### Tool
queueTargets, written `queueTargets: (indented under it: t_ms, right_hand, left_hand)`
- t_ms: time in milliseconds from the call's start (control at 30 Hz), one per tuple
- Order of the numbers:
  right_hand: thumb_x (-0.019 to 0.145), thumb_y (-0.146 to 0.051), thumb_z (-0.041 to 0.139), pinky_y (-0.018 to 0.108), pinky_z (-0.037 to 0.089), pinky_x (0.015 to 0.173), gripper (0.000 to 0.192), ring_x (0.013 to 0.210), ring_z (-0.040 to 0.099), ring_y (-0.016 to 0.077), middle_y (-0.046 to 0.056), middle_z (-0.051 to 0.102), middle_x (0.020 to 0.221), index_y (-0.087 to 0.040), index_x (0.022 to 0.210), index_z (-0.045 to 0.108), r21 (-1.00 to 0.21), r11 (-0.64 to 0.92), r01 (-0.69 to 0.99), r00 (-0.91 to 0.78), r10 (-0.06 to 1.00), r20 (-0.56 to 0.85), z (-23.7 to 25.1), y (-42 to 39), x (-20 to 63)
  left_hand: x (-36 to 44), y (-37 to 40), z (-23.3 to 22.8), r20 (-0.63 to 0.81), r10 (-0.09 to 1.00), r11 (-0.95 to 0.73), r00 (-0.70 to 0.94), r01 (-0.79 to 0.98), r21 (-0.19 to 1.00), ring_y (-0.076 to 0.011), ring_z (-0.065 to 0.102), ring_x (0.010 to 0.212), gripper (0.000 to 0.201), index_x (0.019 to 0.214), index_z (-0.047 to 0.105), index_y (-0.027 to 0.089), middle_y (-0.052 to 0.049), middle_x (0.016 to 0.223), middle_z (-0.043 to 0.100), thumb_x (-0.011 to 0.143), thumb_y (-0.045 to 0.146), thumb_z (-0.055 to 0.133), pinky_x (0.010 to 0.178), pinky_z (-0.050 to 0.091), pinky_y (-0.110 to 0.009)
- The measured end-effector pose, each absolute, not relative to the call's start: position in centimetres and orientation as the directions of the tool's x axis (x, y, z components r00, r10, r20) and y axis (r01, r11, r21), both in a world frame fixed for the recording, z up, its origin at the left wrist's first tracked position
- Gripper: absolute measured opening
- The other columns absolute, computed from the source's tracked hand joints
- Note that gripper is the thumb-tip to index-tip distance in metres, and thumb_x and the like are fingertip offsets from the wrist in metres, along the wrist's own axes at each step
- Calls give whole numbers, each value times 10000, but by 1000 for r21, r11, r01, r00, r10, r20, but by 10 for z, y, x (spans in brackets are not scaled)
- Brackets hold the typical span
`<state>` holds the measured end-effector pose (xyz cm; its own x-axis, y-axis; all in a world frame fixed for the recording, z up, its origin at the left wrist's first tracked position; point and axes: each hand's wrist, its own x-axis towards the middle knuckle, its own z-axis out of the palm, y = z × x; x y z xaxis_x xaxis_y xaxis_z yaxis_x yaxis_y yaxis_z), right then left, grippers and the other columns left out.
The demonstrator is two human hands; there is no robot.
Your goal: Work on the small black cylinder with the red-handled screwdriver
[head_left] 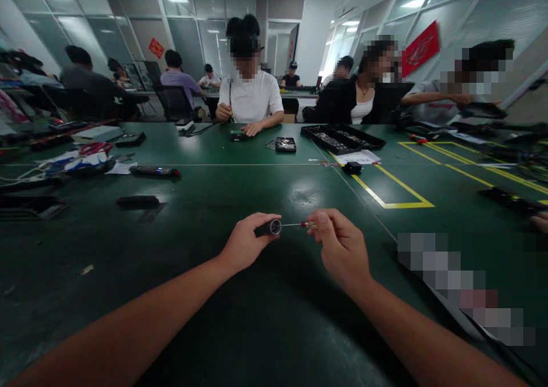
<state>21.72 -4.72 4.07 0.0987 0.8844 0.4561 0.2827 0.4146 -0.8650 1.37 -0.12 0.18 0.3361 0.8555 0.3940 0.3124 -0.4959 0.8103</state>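
Note:
My left hand (247, 240) is closed around a dark cylindrical piece (270, 227), its round open end turned to the right. Between the fingers of my right hand (342, 244) is a small screwdriver (309, 225) with a red-banded, clear-looking handle. The thin metal shaft points left and its tip reaches the open end of the cylinder; whether it goes inside is too small to tell. Both hands are above the green tabletop (257, 318), near the middle of the view.
Ahead lie a black box (353, 168), compartment trays (342, 138) and a small parts box (285, 144). Left are a dark rod-like device (154, 172), a black block (137, 202) and cables (96, 147). Yellow tape (406, 205) marks the right. A person in white (252, 99) sits opposite.

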Motion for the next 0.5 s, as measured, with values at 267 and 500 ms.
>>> queueTargets:
  t_ms: [267,500]
  right_hand:
    - [999,-442,506,359,523,740,243,772,653,195,24,679,816,-241,988,642,-894,385,231,183,885,428,37,-40,214]
    - [851,-480,678,380,572,666,270,572,542,159,-23,555,643,-227,796,600,-929,20,-368,206,977,-61,22,-12,220]
  left_hand:
    - [12,-2,4,439,822,-561,362,389,731,-221,648,1112,391,1234,697,242,-58,1187,713,856,153,745,1001,485,-408]
    - [7,8,4,450,828,-561,336,479,675,-224,643,1129,403,1241,692,255,-47,1204,708,857,142,737,1022,479,-441]
